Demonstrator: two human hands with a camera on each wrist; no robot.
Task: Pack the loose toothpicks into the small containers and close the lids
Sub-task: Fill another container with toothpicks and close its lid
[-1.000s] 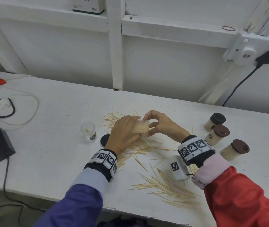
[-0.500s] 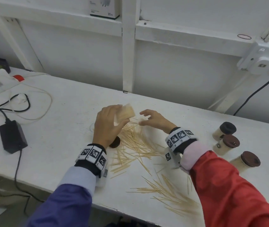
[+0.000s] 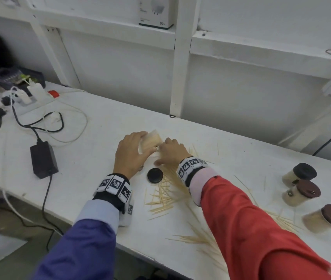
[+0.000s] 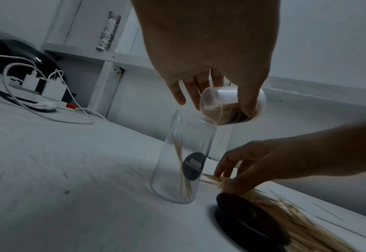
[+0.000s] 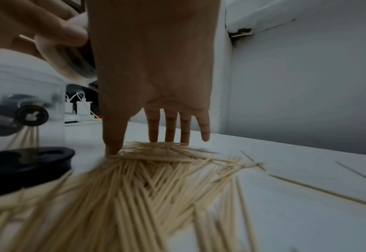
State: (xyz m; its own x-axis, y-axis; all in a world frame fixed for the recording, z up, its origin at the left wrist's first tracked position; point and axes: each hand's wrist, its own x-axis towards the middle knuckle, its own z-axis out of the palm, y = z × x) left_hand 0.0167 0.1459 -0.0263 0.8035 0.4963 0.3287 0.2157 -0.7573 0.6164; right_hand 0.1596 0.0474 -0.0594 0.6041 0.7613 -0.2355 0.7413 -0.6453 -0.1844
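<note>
My left hand (image 3: pixel 140 145) grips a small clear container (image 3: pixel 153 138) packed with toothpicks, lidless and tipped on its side above the table. Directly beneath it in the left wrist view stands an upright clear container (image 4: pixel 182 162) holding a few toothpicks. My right hand (image 3: pixel 163 152) has straight fingers (image 5: pixel 171 129) pointing down onto the heap of loose toothpicks (image 5: pixel 147 170), the thumb touching its edge. A loose black lid (image 3: pixel 155 175) lies flat between my wrists, beside the heap. More toothpicks (image 3: pixel 160 201) are scattered toward the table's front edge.
Three filled containers with dark lids (image 3: pixel 300 174) (image 3: pixel 302 194) (image 3: pixel 326 218) stand or lie at the right. A black power adapter (image 3: pixel 43 160), cables and a power strip (image 3: pixel 29 96) occupy the left. The white wall and shelf post (image 3: pixel 177 77) rise behind.
My right hand has let go of the filled container and dropped onto the toothpick heap. My left hand has carried the container left, over the upright one.
</note>
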